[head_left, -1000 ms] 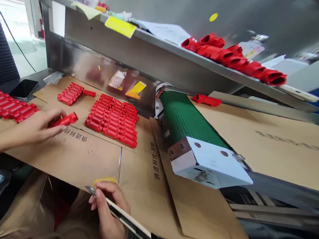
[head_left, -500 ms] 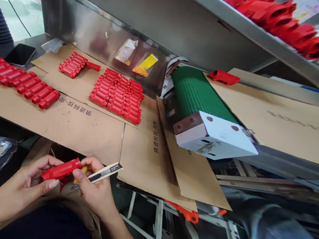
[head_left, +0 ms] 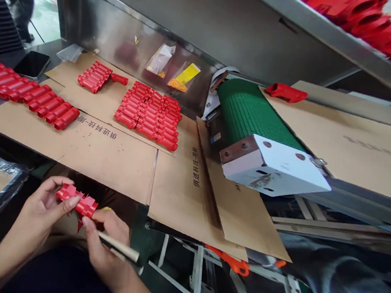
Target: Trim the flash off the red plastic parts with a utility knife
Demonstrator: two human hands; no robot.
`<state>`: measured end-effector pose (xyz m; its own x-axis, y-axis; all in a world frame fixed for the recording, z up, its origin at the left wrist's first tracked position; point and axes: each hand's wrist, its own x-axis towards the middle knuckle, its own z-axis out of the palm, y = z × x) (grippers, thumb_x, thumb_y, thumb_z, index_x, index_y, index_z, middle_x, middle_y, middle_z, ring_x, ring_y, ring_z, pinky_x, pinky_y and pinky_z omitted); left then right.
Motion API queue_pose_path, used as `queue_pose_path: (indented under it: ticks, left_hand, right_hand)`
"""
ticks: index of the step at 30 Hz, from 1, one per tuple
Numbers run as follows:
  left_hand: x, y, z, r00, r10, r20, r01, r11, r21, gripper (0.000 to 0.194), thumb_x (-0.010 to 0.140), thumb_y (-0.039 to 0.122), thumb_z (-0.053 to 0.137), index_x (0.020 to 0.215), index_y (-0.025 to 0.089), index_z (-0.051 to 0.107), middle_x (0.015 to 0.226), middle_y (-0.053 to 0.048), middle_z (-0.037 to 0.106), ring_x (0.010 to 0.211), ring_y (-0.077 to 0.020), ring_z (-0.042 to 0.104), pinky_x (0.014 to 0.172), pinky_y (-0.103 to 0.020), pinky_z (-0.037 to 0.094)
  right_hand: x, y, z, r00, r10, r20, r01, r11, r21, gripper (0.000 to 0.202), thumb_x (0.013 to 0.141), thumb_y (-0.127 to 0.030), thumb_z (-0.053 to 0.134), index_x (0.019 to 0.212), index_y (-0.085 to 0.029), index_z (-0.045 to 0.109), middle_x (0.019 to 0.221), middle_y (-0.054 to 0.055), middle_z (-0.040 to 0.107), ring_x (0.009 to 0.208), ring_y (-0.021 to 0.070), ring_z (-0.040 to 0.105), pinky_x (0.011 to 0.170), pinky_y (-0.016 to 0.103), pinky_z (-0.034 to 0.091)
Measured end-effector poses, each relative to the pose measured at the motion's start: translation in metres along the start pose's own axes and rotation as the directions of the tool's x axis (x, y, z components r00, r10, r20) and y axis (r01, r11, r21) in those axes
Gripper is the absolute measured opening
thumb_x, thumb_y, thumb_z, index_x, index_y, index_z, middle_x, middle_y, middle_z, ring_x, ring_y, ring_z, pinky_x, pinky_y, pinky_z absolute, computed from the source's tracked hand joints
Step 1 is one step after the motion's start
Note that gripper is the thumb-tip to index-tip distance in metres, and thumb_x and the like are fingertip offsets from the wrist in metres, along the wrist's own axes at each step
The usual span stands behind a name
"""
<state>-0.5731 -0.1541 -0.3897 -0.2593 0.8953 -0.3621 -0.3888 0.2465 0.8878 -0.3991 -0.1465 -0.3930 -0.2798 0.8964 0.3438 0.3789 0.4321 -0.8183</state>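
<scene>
My left hand (head_left: 44,207) is closed around one end of a red plastic tube-shaped part (head_left: 81,202), held above my lap at the front edge of the cardboard. Small raised tabs show along its upper side. My right hand (head_left: 110,242) grips a utility knife (head_left: 124,250) with a cream and black handle, which points down to the right. Its blade is hidden behind my fingers. The right thumb and forefinger touch the part's right end. Matching red parts lie on the cardboard in a long row (head_left: 29,94), a block (head_left: 149,116) and a small stack (head_left: 94,77).
A green conveyor belt (head_left: 251,108) with a white metal end (head_left: 273,166) stands to the right. More red parts (head_left: 356,16) fill the upper shelf. Orange-handled scissors (head_left: 239,265) sit below the cardboard (head_left: 109,165). A phone (head_left: 32,64) and plastic bags (head_left: 185,76) lie behind.
The red part has turned, bringing its tabbed side up. The knife's handle has swung from pointing up-right to down-right. A person's leg now shows at the upper left.
</scene>
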Motion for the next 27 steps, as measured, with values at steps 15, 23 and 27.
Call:
queue_pose_path:
  ticks: [15, 23, 27]
  left_hand:
    - [0.005, 0.012, -0.011, 0.982, -0.138, 0.129, 0.158, 0.975, -0.156, 0.042, 0.088, 0.040, 0.082, 0.122, 0.023, 0.064, 0.128, -0.011, 0.070, 0.082, -0.0146, 0.072, 0.075, -0.026, 0.062]
    - [0.001, 0.011, -0.002, 0.985, -0.142, 0.101, 0.161, 0.965, -0.206, 0.048, 0.084, 0.038, 0.086, 0.124, 0.021, 0.065, 0.116, -0.010, 0.074, 0.081, -0.0152, 0.073, 0.074, -0.024, 0.063]
    - [-0.002, 0.012, -0.001, 0.987, -0.147, 0.071, 0.159, 0.961, -0.226, 0.043, 0.087, 0.036, 0.084, 0.123, 0.021, 0.065, 0.115, -0.009, 0.074, 0.086, -0.0140, 0.073, 0.077, -0.020, 0.061]
  right_hand:
    - [0.008, -0.007, -0.029, 0.951, -0.294, 0.092, 0.256, 0.921, 0.293, 0.051, 0.092, -0.003, 0.073, 0.138, -0.024, 0.067, 0.124, 0.009, 0.075, 0.108, 0.0176, 0.075, 0.094, 0.027, 0.064]
    - [0.009, -0.001, -0.020, 0.942, -0.331, 0.064, 0.300, 0.910, 0.285, 0.035, 0.098, -0.011, 0.068, 0.132, -0.020, 0.070, 0.116, 0.009, 0.077, 0.104, 0.0178, 0.075, 0.091, 0.027, 0.064]
    - [0.010, -0.004, -0.020, 0.948, -0.309, 0.075, 0.276, 0.917, 0.288, 0.031, 0.098, -0.010, 0.069, 0.127, -0.019, 0.071, 0.114, 0.008, 0.077, 0.104, 0.0168, 0.074, 0.092, 0.026, 0.063]
